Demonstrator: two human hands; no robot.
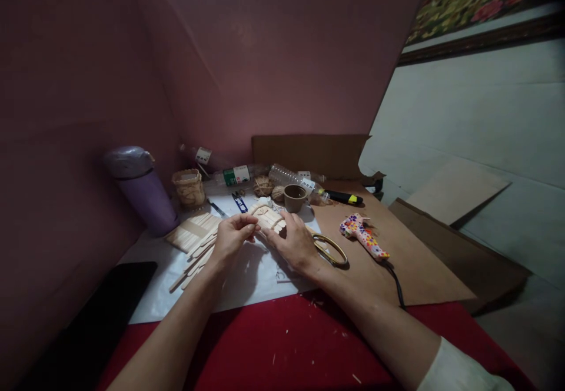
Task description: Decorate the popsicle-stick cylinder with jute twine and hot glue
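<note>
So the pale stick-built piece (270, 219) is up over the white sheet (247, 297) on the table, near the middle. The right grip (283, 232) pinches its near right side, thumb against fingers. The left grip (255, 229) has thumb and fingers drawn close together at the left edge; can't tell if they're actually pinching it or something tiny.

Containers: there's a small brown cup (295, 201) just behind, mouth up, but the inside's too dark to read. The woven-looking pot (188, 192) at back left shows a pale inner wall, and its bottom is out of sight. The purple tumbler (148, 199) is lidded and opaque, so whatever's inside is hidden. Clear plastic bottles (238, 175) lie along the back, overlapping too much for me to count.

The right hand covers part of a yellow-and-black loop (345, 257), no clue what it is. A black slab (119, 297) gets lost in shadow at left.
</note>
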